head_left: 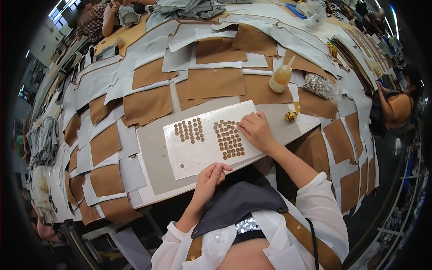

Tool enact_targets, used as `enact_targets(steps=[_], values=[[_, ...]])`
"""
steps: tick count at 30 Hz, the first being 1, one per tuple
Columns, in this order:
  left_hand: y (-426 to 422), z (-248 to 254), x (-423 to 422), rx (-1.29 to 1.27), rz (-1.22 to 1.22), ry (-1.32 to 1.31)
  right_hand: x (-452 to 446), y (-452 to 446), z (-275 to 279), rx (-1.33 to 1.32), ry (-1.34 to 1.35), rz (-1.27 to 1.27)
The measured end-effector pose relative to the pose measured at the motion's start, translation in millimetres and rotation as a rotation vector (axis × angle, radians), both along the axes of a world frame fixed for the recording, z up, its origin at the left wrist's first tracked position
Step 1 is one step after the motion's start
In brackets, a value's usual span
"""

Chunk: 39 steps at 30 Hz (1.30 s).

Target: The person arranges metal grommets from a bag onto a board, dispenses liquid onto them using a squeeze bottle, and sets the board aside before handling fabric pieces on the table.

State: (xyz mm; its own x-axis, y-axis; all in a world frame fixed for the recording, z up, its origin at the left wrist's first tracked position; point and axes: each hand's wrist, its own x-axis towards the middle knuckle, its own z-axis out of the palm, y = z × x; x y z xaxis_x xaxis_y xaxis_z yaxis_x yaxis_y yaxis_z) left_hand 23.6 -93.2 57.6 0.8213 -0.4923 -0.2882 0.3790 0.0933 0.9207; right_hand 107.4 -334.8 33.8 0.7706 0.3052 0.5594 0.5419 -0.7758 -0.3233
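On the work table lies a white board (189,155) bearing two blocks of small round brown buttons in rows. One block of buttons (189,131) is at the left and the other (230,143) is nearer my right hand. A single button (182,166) sits apart at the lower left. My right hand (257,131) rests at the upper right of the nearer block, its fingertips pinched at a button there. Just over the board's near edge is my left hand (210,181), fingers curled and pressed together; whatever they may hold is hidden.
Brown and pale fabric pieces (216,83) overlap around the board. A glue bottle (282,76) stands beyond it, near a clear bag of small parts (320,86) and a yellow-black patterned bundle (290,116). Other people are at the far left and at the right (396,105).
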Motion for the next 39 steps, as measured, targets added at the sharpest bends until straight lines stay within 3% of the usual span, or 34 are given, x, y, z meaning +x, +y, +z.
enact_targets(steps=[5,14,20,23,33,36,39], values=[[-1,5,-5,-0.037,0.067,-0.017,-3,-4,-1,-0.205,-0.089,0.057],[-3,7,0,0.020,-0.018,-0.026,-15,-9,0,-0.290,-0.051,0.086],[-19,11,13,-0.155,0.055,0.207,-32,-12,23,0.121,0.183,0.017],[-30,10,19,-0.281,0.083,0.275,-53,7,45,0.388,0.360,0.098],[-42,0,20,-0.417,0.079,0.337,-57,29,43,0.320,0.264,0.108],[-41,2,19,-0.426,0.090,0.340,-46,20,36,0.606,0.534,0.128],[-36,8,17,-0.421,0.176,0.403,-16,-8,20,0.679,0.550,-0.052]])
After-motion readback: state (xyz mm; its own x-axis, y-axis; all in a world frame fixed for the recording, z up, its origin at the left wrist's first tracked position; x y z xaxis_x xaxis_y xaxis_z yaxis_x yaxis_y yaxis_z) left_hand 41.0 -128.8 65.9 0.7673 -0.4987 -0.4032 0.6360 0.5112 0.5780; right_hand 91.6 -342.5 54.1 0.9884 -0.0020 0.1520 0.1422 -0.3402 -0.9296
